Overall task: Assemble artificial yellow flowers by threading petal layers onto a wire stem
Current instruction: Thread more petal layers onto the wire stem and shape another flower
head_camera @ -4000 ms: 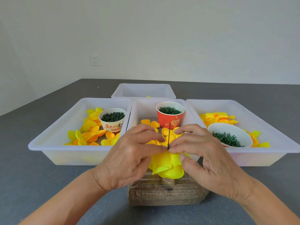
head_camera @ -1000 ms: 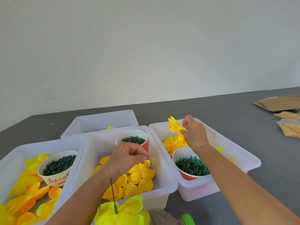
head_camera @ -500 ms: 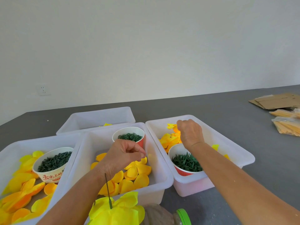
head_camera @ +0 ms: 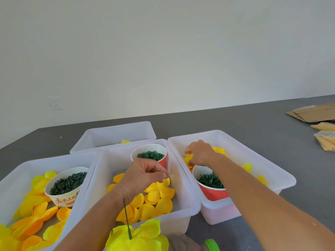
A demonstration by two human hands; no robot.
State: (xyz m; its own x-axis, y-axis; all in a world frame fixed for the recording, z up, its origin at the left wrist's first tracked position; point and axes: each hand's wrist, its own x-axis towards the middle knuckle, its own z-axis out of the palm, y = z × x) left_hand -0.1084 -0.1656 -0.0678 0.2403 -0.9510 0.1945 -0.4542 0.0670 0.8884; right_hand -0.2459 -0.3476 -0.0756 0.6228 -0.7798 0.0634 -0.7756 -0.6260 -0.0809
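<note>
Nearest, the stem [head_camera: 127, 221] stands through the threaded petals [head_camera: 143, 238], beyond it the left hand [head_camera: 143, 175] pinches something, probably a ring, and farthest the right hand [head_camera: 200, 153] should lift one petal layer [head_camera: 188, 158] only.

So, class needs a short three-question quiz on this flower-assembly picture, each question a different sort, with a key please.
1. True or false: the right hand is down in the right-hand tub, among the yellow petals.
2. Multiple choice: the red cup in the middle tub holds A) yellow petals, B) small green rings, C) nothing.
3. Fill in: the wire stem stands up out of a ______ flower at the bottom of the view.

Key
1. True.
2. B: the green rings fill it.
3. Yellow. The left hand, fingers curled with thumb meeting fingertips, hovers over the middle tub, not on the stem.
</note>
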